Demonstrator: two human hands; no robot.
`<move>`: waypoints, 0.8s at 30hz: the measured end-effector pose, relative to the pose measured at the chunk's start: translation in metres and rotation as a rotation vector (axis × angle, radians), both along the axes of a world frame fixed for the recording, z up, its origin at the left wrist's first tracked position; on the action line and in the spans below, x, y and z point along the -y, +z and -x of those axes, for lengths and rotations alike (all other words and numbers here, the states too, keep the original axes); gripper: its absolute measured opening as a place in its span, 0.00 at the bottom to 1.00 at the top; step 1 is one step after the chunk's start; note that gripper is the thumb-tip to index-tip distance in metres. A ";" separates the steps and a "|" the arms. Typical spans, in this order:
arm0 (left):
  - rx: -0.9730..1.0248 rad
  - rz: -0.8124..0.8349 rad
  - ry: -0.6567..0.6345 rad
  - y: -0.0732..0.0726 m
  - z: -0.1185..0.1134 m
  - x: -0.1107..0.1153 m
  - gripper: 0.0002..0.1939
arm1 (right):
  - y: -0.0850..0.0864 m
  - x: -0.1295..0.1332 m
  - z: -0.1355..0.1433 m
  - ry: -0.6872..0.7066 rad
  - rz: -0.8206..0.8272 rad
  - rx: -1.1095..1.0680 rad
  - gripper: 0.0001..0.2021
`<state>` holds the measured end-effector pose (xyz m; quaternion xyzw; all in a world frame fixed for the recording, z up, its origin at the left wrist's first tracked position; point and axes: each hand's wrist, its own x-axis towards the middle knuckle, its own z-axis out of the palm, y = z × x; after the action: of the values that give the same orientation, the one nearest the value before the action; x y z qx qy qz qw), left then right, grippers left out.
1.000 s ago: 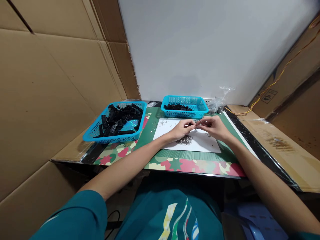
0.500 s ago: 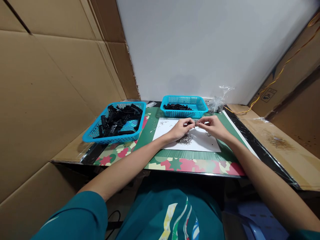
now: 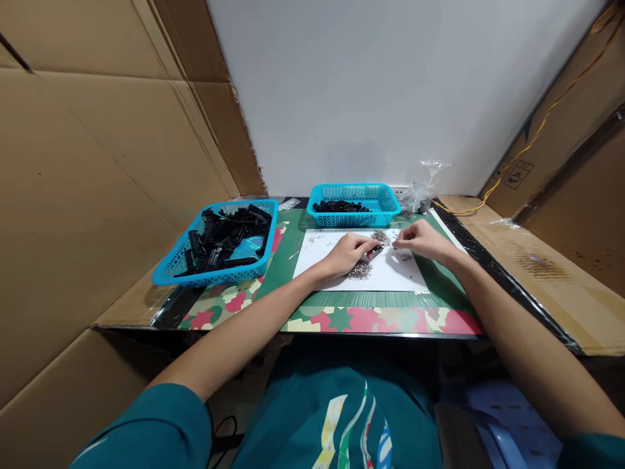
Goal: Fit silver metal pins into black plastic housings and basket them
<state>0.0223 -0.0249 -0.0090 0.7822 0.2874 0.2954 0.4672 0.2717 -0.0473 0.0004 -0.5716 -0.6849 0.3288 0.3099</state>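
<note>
My left hand (image 3: 347,253) is closed, pinching a small black part (image 3: 377,247) over a white sheet (image 3: 312,260). Just to its right, my right hand (image 3: 420,240) has thumb and fingertips pressed together; whatever is between them is too small to name. Below the left fingers lies a pile of tiny metal pieces (image 3: 360,270), partly covered by that hand. A second small metal pile (image 3: 379,238) shows between the hands, beyond the fingertips. Under the right hand is a smaller reddish-grey scatter of bits (image 3: 405,257).
A blue basket (image 3: 166,270) of black plastic parts (image 3: 215,241) stands at the left. Behind the sheet is another blue basket (image 3: 354,221) with dark pieces. A clear plastic bag (image 3: 417,195) sits beside it. Cardboard walls (image 3: 97,163) flank the table; a yellow cable (image 3: 493,192) runs at the right.
My hands have moved apart, the right one shifting slightly right and away. The black part in my left hand and the far metal pile now show more plainly. The view has shifted slightly.
</note>
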 end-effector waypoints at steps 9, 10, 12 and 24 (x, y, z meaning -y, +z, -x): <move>-0.045 -0.031 -0.028 0.003 0.000 -0.001 0.22 | -0.005 -0.002 0.011 0.060 -0.096 0.118 0.16; -0.053 -0.032 -0.030 0.003 0.000 -0.001 0.22 | -0.005 -0.002 0.011 0.061 -0.105 0.130 0.16; -0.058 -0.029 -0.032 0.003 0.001 -0.001 0.23 | -0.005 -0.002 0.013 0.056 -0.127 0.146 0.16; -0.039 0.039 0.001 0.001 0.002 -0.002 0.22 | -0.012 -0.003 0.024 0.001 -0.265 0.289 0.10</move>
<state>0.0207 -0.0233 -0.0082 0.7784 0.3025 0.2743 0.4767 0.2482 -0.0445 -0.0118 -0.5665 -0.7601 0.1503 0.2807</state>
